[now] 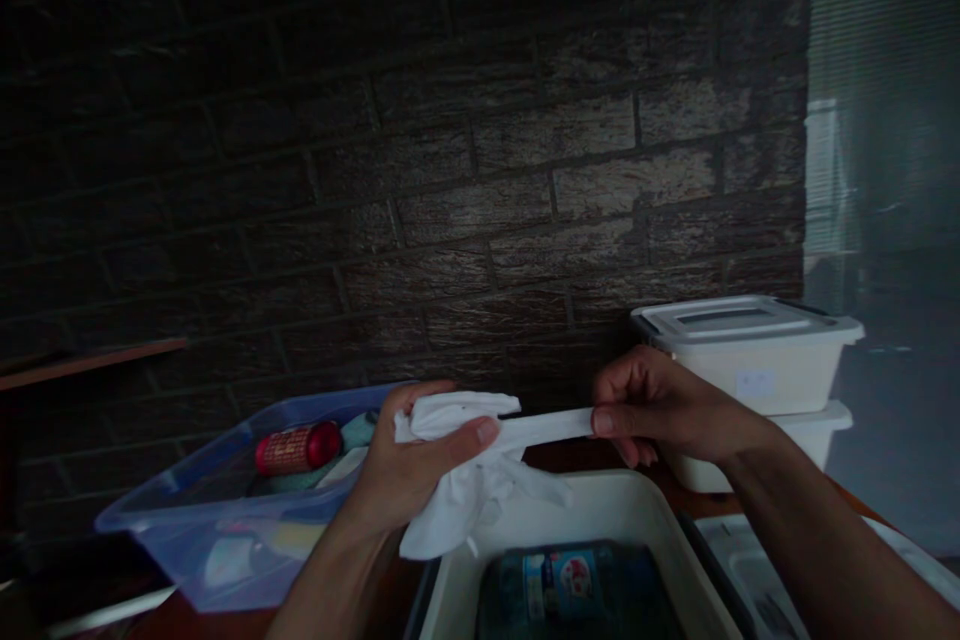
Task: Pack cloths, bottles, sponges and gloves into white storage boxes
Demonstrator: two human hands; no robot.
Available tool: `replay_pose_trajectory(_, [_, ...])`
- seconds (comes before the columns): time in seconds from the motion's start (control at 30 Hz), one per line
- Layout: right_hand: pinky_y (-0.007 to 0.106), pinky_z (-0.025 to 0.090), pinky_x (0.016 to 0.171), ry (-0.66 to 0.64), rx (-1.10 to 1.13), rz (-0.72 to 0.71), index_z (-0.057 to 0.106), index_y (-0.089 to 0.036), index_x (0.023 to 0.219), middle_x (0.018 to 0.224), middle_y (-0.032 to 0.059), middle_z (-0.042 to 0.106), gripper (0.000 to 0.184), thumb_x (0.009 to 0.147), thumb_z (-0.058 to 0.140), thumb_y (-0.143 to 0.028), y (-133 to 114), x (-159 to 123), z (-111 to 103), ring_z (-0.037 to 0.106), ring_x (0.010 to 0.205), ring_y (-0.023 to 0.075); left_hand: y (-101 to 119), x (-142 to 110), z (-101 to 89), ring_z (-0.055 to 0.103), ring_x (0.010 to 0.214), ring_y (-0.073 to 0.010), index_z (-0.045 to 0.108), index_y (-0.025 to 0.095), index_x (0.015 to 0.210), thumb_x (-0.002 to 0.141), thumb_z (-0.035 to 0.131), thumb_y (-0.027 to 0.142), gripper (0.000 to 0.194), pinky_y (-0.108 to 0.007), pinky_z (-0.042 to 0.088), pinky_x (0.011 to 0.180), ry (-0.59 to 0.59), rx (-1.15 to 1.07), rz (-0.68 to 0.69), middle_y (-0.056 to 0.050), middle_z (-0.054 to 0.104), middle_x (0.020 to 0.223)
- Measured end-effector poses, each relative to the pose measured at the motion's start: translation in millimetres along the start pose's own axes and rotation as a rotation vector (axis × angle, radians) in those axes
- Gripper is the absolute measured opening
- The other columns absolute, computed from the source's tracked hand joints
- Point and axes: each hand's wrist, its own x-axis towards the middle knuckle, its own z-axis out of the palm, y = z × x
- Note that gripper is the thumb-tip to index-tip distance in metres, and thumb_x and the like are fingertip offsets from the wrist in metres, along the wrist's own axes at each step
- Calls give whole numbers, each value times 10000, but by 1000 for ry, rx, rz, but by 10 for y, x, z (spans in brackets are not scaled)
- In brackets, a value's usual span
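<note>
A bunched white cloth [457, 505] is gripped in my left hand [409, 465], the thumb pressing on top of it. Narrow, finger-like pieces hang from its lower side; its exact kind cannot be made out. One long strip stretches to the right, where my right hand [660, 408] pinches its end between thumb and fingers. Both hands are above the rear part of an open cream-coloured bin [611, 495]. Inside that bin lies a dark, clear-looking container with a blue label [562, 585].
On the left, a translucent blue bin [217, 540] holds a red can-like object [296, 448] and soft items. Lidded cream boxes [757, 370] are stacked at the right, near a pale lid [750, 560]. A dark brick wall [450, 170] rises behind.
</note>
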Motion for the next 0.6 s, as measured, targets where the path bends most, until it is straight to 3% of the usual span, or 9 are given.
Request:
replay_pose_trajectory(0.13, [151, 420, 444, 13, 49, -9, 653, -121, 731, 604, 9, 660, 358, 888, 750, -428, 32, 74, 77, 534, 471, 61, 1, 7, 33, 676, 643, -187, 704, 189, 834, 484, 958, 305, 448, -287, 564, 578, -33, 38, 4, 0, 712, 710])
replay_pose_trajectory(0.3, [194, 480, 413, 42, 136, 134, 646, -158, 1093, 829, 62, 738, 491, 925, 617, -618, 94, 172, 199, 645, 553, 128, 28, 23, 131, 638, 599, -152, 723, 155, 773, 618, 913, 384, 335, -242, 521, 556, -178, 58, 1, -9, 706, 684])
replay_pose_trajectory(0.4, [199, 476, 402, 7, 101, 137, 647, -143, 1022, 805, 86, 744, 529, 934, 565, -659, 99, 160, 192, 643, 543, 137, 61, 18, 163, 627, 574, -144, 743, 156, 784, 653, 893, 411, 324, -227, 494, 534, -174, 72, 2, -10, 712, 677])
replay_pose_trajectory(0.47, [192, 475, 410, -68, 58, 116, 658, -134, 945, 790, 78, 740, 484, 899, 651, -615, 91, 140, 181, 631, 537, 126, 77, 8, 175, 609, 555, -133, 743, 162, 750, 666, 884, 416, 302, -217, 477, 523, -177, 90, 14, -3, 701, 656])
replay_pose_trajectory(0.6, [179, 477, 436, -110, -54, 77, 689, -122, 841, 731, 48, 716, 431, 886, 707, -551, 74, 117, 191, 594, 506, 92, 80, 3, 193, 586, 538, -128, 742, 165, 705, 688, 864, 426, 288, -210, 443, 492, -274, 106, 13, 1, 677, 621])
